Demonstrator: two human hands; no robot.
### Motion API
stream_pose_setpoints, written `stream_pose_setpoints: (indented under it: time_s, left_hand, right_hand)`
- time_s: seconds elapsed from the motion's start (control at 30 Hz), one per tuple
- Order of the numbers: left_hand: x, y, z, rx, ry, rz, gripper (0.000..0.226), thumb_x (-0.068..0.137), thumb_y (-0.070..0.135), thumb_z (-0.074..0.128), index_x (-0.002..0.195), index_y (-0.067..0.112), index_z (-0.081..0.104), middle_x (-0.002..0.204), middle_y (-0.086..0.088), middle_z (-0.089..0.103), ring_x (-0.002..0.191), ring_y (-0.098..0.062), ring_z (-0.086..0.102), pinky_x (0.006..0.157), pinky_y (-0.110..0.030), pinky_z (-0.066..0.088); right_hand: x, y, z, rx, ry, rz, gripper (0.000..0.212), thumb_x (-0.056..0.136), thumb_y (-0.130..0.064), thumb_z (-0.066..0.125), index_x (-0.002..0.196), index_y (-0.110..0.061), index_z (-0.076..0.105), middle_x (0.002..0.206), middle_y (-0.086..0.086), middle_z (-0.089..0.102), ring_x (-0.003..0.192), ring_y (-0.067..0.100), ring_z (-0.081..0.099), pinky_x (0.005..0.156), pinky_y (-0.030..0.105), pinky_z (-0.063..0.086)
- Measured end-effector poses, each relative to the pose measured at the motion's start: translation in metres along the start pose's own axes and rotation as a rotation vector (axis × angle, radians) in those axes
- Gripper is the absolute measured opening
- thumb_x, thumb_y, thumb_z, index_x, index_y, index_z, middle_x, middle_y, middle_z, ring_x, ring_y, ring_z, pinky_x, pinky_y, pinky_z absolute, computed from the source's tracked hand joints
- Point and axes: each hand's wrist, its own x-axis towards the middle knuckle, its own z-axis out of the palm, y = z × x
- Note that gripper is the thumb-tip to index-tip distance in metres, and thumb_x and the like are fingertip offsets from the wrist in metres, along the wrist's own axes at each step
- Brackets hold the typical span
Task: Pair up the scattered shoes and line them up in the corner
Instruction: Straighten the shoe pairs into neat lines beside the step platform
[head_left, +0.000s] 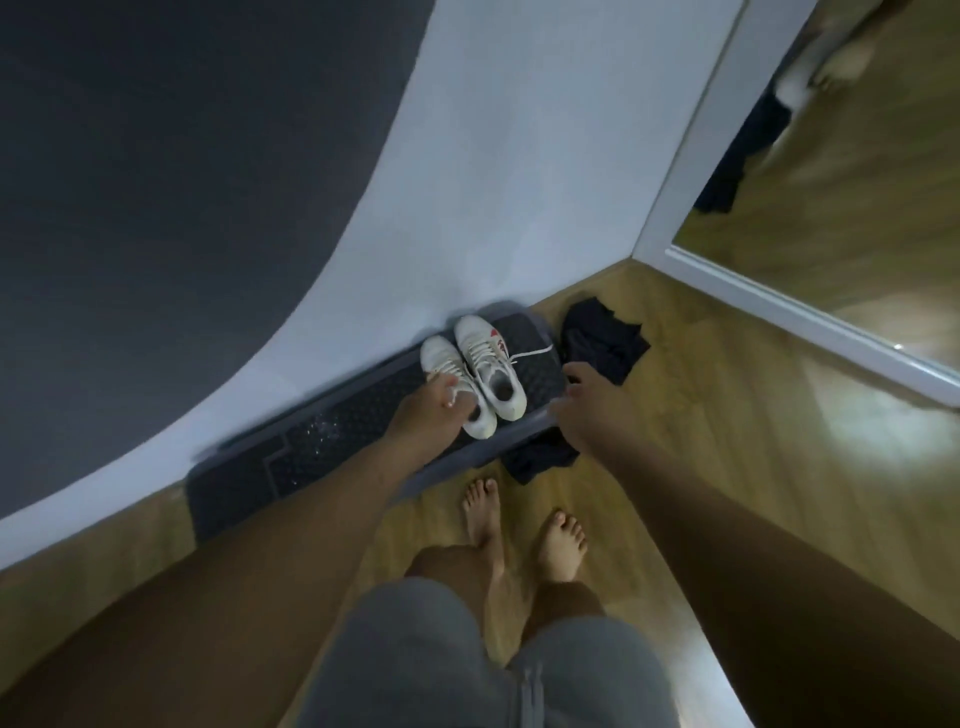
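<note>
Against the far wall (467, 208), close to the corner, two white sneakers sit side by side on a dark mat (332, 441). The left grip (431, 410) grasps the left sneaker (441, 358) around its laces and collar. The right grip (587, 410) hangs released, holding nothing, just right of the pair. A careless release could leave the left sneaker skewed and nearer than its mate. The right sneaker (488, 358) trails a loose lace (530, 354) toward the dark cloth (602, 338); the right grip could snag it and drag that shoe out of line.
</note>
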Motion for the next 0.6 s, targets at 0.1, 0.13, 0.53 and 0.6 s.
stream_pose_setpoints:
  time_s: [0.1,0.13,0.53,0.6]
  left_hand:
    - [-0.047,0.019,0.002,0.025,-0.025,0.089,0.048,0.094,0.045,0.054,0.137,0.025,0.048,0.134,-0.003,0.057,0.118,-0.023,0.056,0.097,-0.035,0.046]
    - [-0.060,0.027,0.002,0.029,-0.025,0.118,0.048,0.094,0.044,0.055,0.138,0.025,0.048,0.135,-0.003,0.057,0.119,-0.023,0.055,0.097,-0.033,0.045]
    - [-0.138,0.161,-0.027,0.322,-0.069,0.729,0.048,0.095,0.043,0.054,0.139,0.024,0.048,0.142,0.001,0.051,0.125,-0.017,0.051,0.102,-0.032,0.043]
    - [-0.152,0.175,-0.016,0.404,-0.125,0.855,0.048,0.095,0.041,0.055,0.140,0.026,0.045,0.140,0.002,0.053,0.123,-0.016,0.052,0.101,-0.032,0.044]
  right_hand:
    - [-0.049,-0.014,-0.028,0.007,0.064,-0.047,0.053,0.095,-0.017,0.055,0.145,-0.020,0.040,0.127,0.010,0.059,0.087,0.018,0.054,0.087,0.042,0.054]
    - [-0.063,-0.016,-0.038,0.002,0.097,-0.064,0.051,0.095,-0.018,0.056,0.144,-0.021,0.042,0.126,0.010,0.060,0.085,0.017,0.054,0.086,0.042,0.055]
    - [-0.203,-0.016,-0.120,-0.075,0.452,-0.037,0.056,0.097,-0.023,0.051,0.150,-0.028,0.032,0.136,0.003,0.054,0.112,0.021,0.058,0.089,0.031,0.047]
    - [-0.229,-0.006,-0.120,-0.175,0.519,0.007,0.058,0.096,-0.020,0.049,0.149,-0.032,0.030,0.136,0.002,0.051,0.113,0.024,0.056,0.088,0.036,0.051]
